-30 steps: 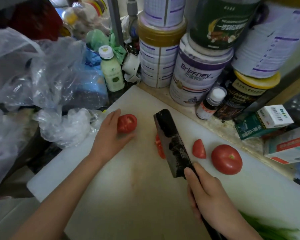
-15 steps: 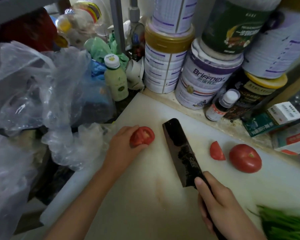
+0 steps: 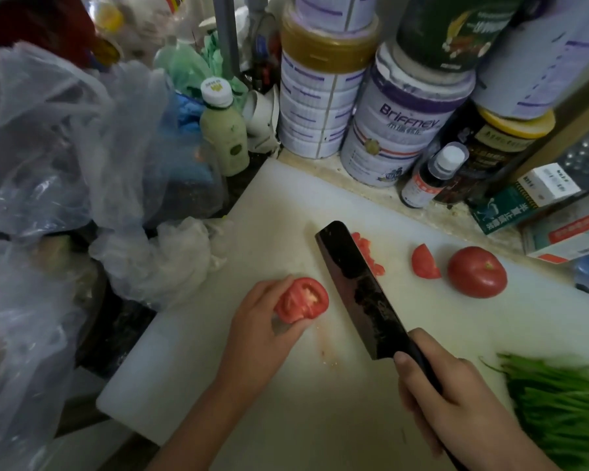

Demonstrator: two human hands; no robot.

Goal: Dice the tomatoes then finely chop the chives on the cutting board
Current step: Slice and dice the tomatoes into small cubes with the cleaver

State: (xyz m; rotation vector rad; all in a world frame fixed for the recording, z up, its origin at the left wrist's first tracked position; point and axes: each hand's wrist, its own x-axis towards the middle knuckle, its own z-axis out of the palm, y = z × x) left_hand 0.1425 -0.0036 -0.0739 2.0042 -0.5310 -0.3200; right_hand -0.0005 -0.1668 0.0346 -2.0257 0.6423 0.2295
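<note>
Dim indoor light, soft shadows, wide-angle bending at edges, slight motion blur, grainy

Dim kitchen counter of speckled pale stone, with a purple-and-white tin as landmark. More tins are stacked left of it, a small white-capped dark bottle stands just right, and cartons lie farther right. Left of the tin: pale green bottle, metal pole, clear plastic bags.

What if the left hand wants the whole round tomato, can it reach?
Probably not easily: the left hand holds a cut tomato piece, and the knife in the right hand sits between it and the whole tomato.
</note>
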